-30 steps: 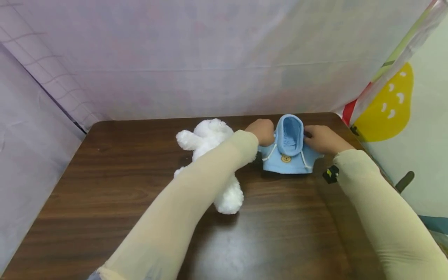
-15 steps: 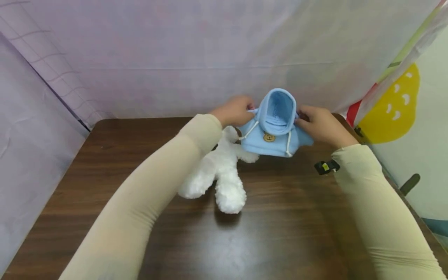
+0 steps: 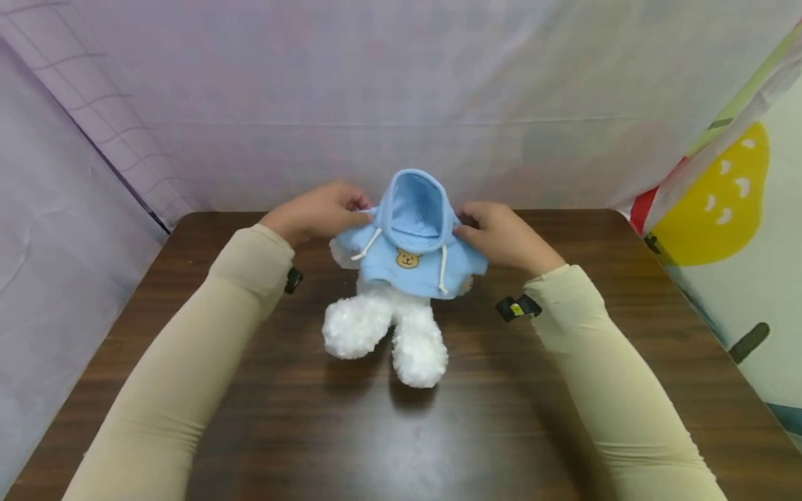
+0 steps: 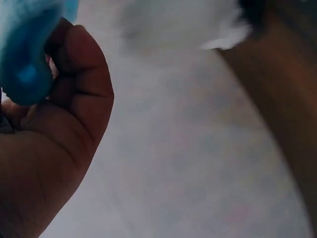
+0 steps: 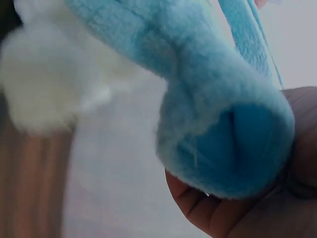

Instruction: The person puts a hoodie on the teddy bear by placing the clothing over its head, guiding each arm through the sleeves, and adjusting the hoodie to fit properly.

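A small light-blue doll hoodie [image 3: 401, 271] with a bear face badge and white drawstrings is held up by both hands over a white plush toy [image 3: 420, 348]. My left hand [image 3: 326, 211] pinches the hoodie at its shoulder beside the hood, and my right hand [image 3: 501, 233] pinches the opposite shoulder. The toy lies on the table with its legs toward me; its head and most of its body are hidden behind the hoodie. In the right wrist view an open sleeve end [image 5: 228, 148] hangs by the curled fingers. Blue cloth [image 4: 29, 59] sits in the left hand's grasp in the left wrist view.
The brown wooden table [image 3: 401, 445] reaches back to a pale cloth curtain [image 3: 313, 104]. Another pale curtain hangs at the left. On the right, a wall hanging with a yellow patch [image 3: 720, 195] stands beyond the table edge.
Both hands have lifted the hoodie off the table and carried it left, from beside the plush toy to over its upper body. The toy's legs now show more fully.
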### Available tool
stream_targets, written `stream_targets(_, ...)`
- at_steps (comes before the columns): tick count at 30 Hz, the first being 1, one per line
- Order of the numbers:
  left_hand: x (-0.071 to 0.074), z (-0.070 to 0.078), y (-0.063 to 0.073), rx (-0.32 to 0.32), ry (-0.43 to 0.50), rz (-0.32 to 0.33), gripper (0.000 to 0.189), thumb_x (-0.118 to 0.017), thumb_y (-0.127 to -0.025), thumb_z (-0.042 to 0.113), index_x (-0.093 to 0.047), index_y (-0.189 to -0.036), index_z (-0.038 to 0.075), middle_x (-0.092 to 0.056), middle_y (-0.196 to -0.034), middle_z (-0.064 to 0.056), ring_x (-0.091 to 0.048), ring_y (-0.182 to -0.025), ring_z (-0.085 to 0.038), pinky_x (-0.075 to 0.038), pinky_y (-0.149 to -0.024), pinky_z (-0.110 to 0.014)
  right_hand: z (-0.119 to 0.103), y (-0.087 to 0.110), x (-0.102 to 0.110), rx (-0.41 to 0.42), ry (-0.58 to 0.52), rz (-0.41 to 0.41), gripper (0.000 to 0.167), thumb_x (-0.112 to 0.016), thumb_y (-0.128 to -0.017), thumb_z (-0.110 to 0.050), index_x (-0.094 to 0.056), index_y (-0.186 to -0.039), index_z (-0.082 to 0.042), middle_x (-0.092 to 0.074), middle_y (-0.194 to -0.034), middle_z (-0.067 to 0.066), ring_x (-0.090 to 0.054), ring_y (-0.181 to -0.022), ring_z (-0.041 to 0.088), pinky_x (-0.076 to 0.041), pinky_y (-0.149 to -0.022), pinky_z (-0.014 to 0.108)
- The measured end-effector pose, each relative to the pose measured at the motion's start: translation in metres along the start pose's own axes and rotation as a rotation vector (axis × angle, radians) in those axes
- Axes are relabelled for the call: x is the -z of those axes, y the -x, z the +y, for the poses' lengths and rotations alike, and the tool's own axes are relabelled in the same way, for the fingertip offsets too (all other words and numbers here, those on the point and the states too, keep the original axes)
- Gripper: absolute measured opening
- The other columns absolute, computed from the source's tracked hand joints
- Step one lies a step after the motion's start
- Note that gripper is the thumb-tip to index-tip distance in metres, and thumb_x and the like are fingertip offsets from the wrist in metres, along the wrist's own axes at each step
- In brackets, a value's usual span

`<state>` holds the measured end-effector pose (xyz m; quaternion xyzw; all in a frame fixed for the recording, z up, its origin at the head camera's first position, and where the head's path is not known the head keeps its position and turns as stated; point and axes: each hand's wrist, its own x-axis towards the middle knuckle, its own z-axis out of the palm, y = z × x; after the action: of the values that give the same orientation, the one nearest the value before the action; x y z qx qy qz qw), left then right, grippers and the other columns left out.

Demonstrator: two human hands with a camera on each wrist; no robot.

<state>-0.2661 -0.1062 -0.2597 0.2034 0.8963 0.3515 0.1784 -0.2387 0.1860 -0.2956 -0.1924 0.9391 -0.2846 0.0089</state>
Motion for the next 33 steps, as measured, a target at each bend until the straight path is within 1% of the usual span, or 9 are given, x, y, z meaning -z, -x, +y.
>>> stream_targets(5, -0.018, -0.028, 0.003, 0.064, 0.004, 0.044, 0.031, -0.055, -0.101, 0.030, -0.064, -0.117, 0.005, -0.063, -0.112, -0.011, -0.059, -0.098, -0.026, -0.052, -0.079, -0.040, 0.015, -0.007, -0.029, -0.073, -0.016, -0.075, 0.032, -0.055, -0.102, -0.030, -0.066, -0.119, -0.005, -0.067, -0.101, 0.010, -0.062, -0.083, 0.022, -0.052, -0.072, 0.039)
stream_targets(7, -0.024, -0.039, 0.004, 0.070, 0.016, 0.085, 0.039, -0.058, -0.099, 0.036, -0.062, -0.123, 0.006, -0.061, -0.119, -0.010, -0.058, -0.105, -0.026, -0.051, -0.085, -0.043, 0.022, -0.005, -0.035, -0.096, -0.042, -0.090, 0.040, -0.054, -0.101, -0.038, -0.064, -0.123, -0.006, -0.066, -0.108, 0.010, -0.063, -0.091, 0.023, -0.052, -0.078, 0.041)
stream_targets(10, -0.028, -0.052, 0.008, 0.076, 0.070, 0.102, 0.046, -0.061, -0.096, 0.041, -0.061, -0.128, 0.007, -0.060, -0.124, -0.009, -0.057, -0.110, -0.027, -0.049, -0.090, -0.046, 0.028, 0.002, -0.036, -0.102, -0.095, -0.085, 0.047, -0.054, -0.100, -0.047, -0.060, -0.128, -0.009, -0.064, -0.119, 0.010, -0.061, -0.104, 0.026, -0.050, -0.087, 0.045)
stream_targets(12, -0.029, -0.060, 0.010, 0.082, 0.094, 0.088, 0.047, -0.063, -0.095, 0.041, -0.060, -0.129, 0.008, -0.060, -0.123, -0.008, -0.057, -0.110, -0.027, -0.048, -0.091, -0.047, 0.028, 0.008, -0.035, -0.091, -0.133, -0.095, 0.048, -0.056, -0.099, -0.045, -0.057, -0.131, -0.010, -0.061, -0.124, 0.010, -0.059, -0.108, 0.027, -0.049, -0.089, 0.046)
stream_targets(16, -0.034, -0.073, 0.012, 0.102, 0.107, 0.092, 0.037, -0.062, -0.095, 0.038, -0.064, -0.119, 0.009, -0.062, -0.105, -0.009, -0.056, -0.092, -0.026, -0.048, -0.080, -0.041, 0.027, 0.015, -0.037, -0.098, -0.176, -0.138, 0.044, -0.059, -0.098, -0.039, -0.055, -0.133, -0.011, -0.063, -0.117, 0.010, -0.061, -0.097, 0.025, -0.052, -0.081, 0.042)
stream_targets(19, -0.040, -0.078, 0.013, 0.077, 0.099, 0.129, 0.030, -0.061, -0.096, 0.036, -0.066, -0.109, 0.009, -0.060, -0.092, -0.009, -0.052, -0.080, -0.024, -0.045, -0.071, -0.038, 0.028, 0.015, -0.045, -0.121, -0.193, -0.135, 0.038, -0.061, -0.098, -0.035, -0.058, -0.128, -0.011, -0.065, -0.101, 0.009, -0.061, -0.082, 0.023, -0.052, -0.071, 0.037)
stream_targets(23, -0.050, -0.082, 0.016, 0.035, 0.075, 0.178, 0.025, -0.060, -0.098, 0.032, -0.065, -0.101, 0.009, -0.057, -0.082, -0.007, -0.050, -0.072, -0.023, -0.043, -0.066, -0.036, 0.029, 0.014, -0.056, -0.127, -0.216, -0.096, 0.031, -0.062, -0.098, -0.030, -0.062, -0.121, -0.009, -0.065, -0.089, 0.008, -0.059, -0.073, 0.022, -0.051, -0.064, 0.035)
stream_targets(28, -0.061, -0.081, 0.024, 0.002, 0.062, 0.214, 0.021, -0.060, -0.098, 0.027, -0.065, -0.100, 0.007, -0.058, -0.080, -0.006, -0.052, -0.072, -0.022, -0.044, -0.065, -0.035, 0.031, 0.018, -0.058, -0.119, -0.227, -0.075, 0.027, -0.063, -0.097, -0.028, -0.064, -0.117, -0.010, -0.065, -0.086, 0.007, -0.059, -0.070, 0.022, -0.051, -0.062, 0.036)
stream_targets(33, -0.071, -0.075, 0.036, -0.035, 0.045, 0.213, 0.018, -0.061, -0.098, 0.026, -0.066, -0.099, 0.009, -0.060, -0.079, -0.005, -0.054, -0.071, -0.021, -0.047, -0.064, -0.034, 0.033, 0.030, -0.053, -0.091, -0.185, -0.086, 0.025, -0.064, -0.096, -0.028, -0.065, -0.116, -0.012, -0.064, -0.085, 0.006, -0.058, -0.069, 0.020, -0.050, -0.061, 0.036)
